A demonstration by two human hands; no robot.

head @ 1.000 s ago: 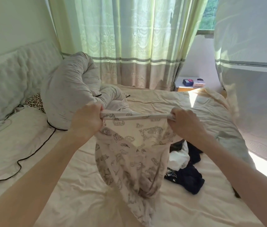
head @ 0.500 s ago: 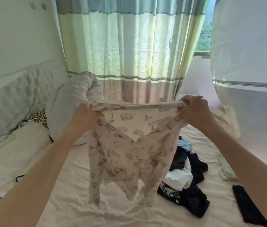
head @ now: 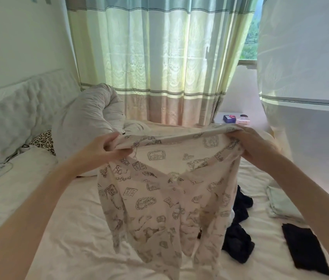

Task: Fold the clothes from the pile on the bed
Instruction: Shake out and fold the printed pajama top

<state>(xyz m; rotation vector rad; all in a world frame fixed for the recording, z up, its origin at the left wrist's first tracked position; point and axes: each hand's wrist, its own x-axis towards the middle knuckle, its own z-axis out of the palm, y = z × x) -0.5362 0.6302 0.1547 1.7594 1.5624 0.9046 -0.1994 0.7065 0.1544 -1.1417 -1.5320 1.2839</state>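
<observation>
Holding cream printed cotton garment (head: 169, 190) mid-frame, left hand (head: 107, 148) and right hand (head: 254, 146) pinch its top edge; now spread wider than before, ready for folding.

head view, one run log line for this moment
left hand: grips garment | right hand: grips garment | garment: held up above bed

Daylight enters from the window (head: 250, 35) at upper right and filters through the translucent curtain (head: 149, 57), which glows pale green. The room is evenly bright, with soft, faint shadows on the bed sheet (head: 74, 229). Wide-angle distortion bows the edges. Detail is slightly soft throughout, with the near forearms least sharp.
</observation>
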